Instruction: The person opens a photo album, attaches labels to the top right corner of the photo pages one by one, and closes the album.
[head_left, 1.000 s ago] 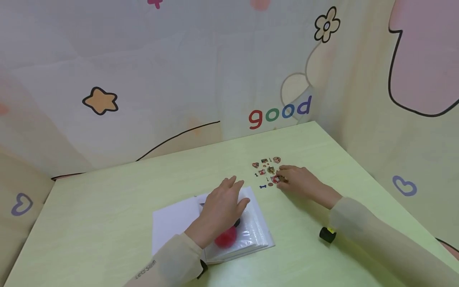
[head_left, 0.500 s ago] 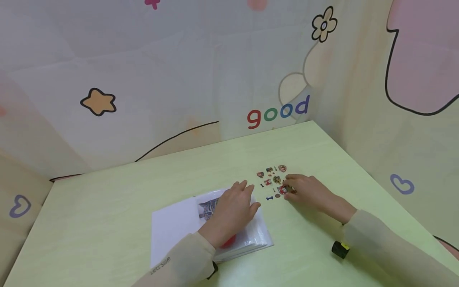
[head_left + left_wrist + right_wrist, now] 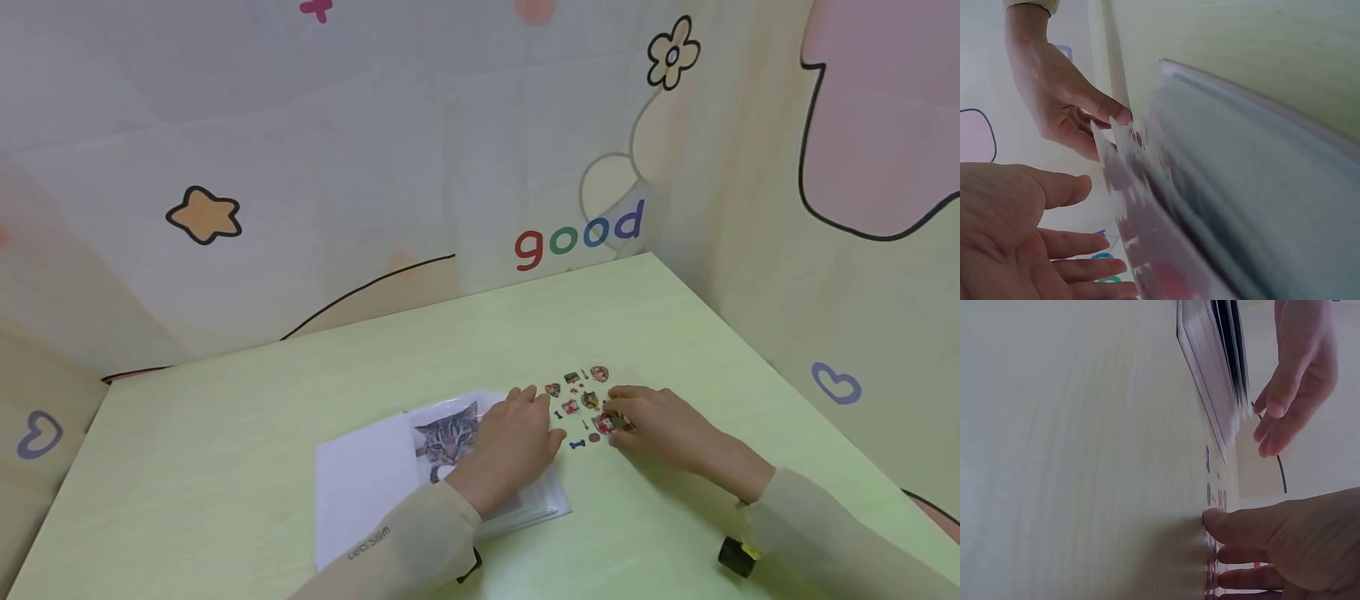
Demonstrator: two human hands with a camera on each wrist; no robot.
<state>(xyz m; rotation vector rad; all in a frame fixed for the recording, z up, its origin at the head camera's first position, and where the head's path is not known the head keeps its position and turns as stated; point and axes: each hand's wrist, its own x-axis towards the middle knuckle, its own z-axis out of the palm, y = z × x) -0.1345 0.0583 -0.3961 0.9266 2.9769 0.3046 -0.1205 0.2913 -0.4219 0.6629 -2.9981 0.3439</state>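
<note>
On the green surface [image 3: 225, 433], both hands work at an album and stickers.
Right hand [image 3: 656, 429] lies palm down, fingertips pinching a red sticker [image 3: 604, 423] on the sticker sheet [image 3: 581, 404]. Left hand [image 3: 510, 450], fingers relaxed, rests on the album [image 3: 375, 475] beside a cat photo [image 3: 446, 437]. Its sleeve [image 3: 397, 550] reads "Lets Slim"; the wall reads "good" [image 3: 579, 237].

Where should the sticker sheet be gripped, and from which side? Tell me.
Take the sticker sheet by its bare near-right edge, beside the right hand, coming in low from the right. It is thin, clear and lies flat on the table, so probably a fingertip must lift an edge first, then pinch. The left hand and the album crowd its left side.
</note>
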